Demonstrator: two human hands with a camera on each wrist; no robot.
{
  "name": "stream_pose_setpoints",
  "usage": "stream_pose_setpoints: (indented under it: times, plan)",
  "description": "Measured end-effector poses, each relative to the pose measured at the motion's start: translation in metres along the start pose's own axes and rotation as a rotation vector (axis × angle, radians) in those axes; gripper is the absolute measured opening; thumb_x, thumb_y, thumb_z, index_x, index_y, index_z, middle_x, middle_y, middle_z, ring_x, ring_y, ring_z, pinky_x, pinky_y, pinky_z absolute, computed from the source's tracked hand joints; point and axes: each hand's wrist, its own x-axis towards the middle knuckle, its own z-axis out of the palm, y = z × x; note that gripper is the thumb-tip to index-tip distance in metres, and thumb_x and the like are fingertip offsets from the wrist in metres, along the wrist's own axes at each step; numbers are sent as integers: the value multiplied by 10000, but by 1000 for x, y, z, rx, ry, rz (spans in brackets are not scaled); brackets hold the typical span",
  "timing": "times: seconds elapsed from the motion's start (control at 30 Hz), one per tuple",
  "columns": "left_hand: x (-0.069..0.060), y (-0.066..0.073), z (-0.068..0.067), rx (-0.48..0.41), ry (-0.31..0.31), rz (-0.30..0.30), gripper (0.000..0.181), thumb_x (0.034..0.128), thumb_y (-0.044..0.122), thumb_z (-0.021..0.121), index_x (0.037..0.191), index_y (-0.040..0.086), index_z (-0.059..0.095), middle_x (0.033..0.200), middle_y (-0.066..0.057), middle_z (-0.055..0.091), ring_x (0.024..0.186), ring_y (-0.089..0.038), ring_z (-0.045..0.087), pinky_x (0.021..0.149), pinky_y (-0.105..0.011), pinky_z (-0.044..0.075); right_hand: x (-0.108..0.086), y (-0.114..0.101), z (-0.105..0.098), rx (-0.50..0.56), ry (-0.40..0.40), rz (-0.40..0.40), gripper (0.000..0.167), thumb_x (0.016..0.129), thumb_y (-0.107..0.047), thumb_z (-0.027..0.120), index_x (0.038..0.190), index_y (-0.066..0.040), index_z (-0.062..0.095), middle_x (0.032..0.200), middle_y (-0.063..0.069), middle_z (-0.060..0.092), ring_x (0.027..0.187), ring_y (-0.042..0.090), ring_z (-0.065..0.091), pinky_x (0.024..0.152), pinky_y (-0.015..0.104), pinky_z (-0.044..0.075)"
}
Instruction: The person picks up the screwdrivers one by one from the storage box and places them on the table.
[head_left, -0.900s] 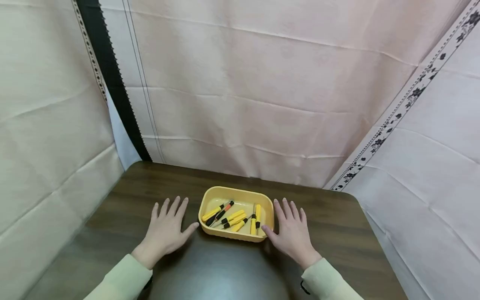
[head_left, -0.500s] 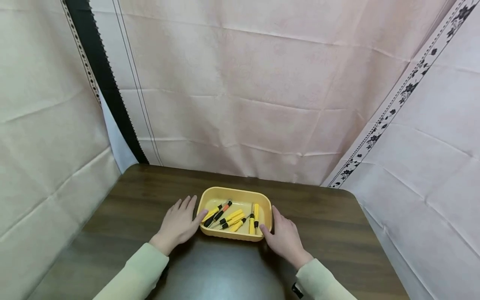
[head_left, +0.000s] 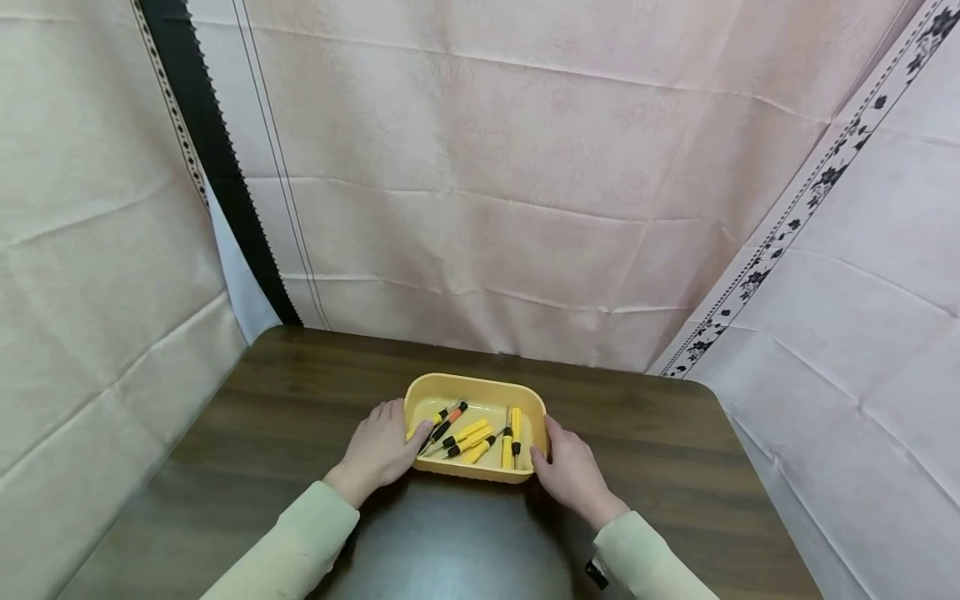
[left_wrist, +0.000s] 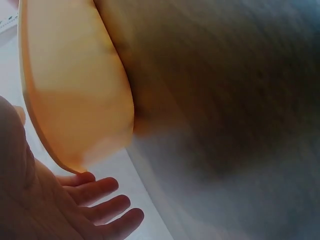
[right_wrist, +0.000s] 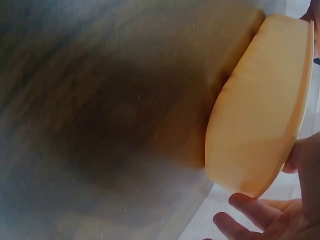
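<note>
A yellow plastic basket (head_left: 474,472) stands on the dark table with several small screwdrivers (head_left: 468,435) inside. Most have yellow and black handles; one is red and black. My left hand (head_left: 378,446) holds the basket's left end, thumb over the rim and fingers along the outside. At the right end, my right hand (head_left: 576,477) grips likewise, its thumb over the rim. The left wrist view shows the basket's outer wall (left_wrist: 75,75) above the left fingers (left_wrist: 102,190). In the right wrist view, fingers (right_wrist: 247,205) touch the bottom edge of the basket wall (right_wrist: 255,110).
The brown wooden table (head_left: 675,467) extends around the basket on all sides. Pale cloth sheets (head_left: 480,167) hang behind it and along both sides, close to the table's edges. A black strip (head_left: 225,167) runs down the cloth at the back left.
Both hands were spread open beside the basket. They have moved inward, the left hand farther, and their thumbs have come over the rim at each end.
</note>
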Motion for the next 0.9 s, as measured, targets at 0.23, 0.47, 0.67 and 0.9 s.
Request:
stream_pose_setpoints:
  times: [0.23,0.47,0.67,0.9]
  plan:
    - [7,3,3,9,-16,-39,596,957,505,463,1133,-65,473,923,-150,507,781,-291,531,641,-433,451,9,5,-9,-37,-9,-20,601,881,-314,676,1376,-30,485,1206,148,624,1041,281,618,887,475,479]
    - [15,5,2,-4,-132,-73,679,937,357,540,1372,-118,325,1229,-271,492,1042,-394,547,802,-521,469,25,-7,-10,-30,80,-44,579,854,-386,705,1291,-34,564,1201,139,606,1080,311,566,938,482,437]
    - [19,7,2,-72,-193,-100,661,943,265,513,1431,-94,250,1338,-285,425,1153,-412,487,888,-543,426,34,-19,-9,-6,94,-76,563,860,-372,707,1298,-46,568,1220,129,592,1097,306,556,943,473,437]
    - [19,4,4,-14,-163,-55,447,913,152,482,1271,-93,373,1103,-221,461,1016,-363,472,895,-517,384,40,-27,-9,-18,47,-87,560,861,-377,701,1309,-73,557,1231,104,602,1107,279,576,922,474,456]
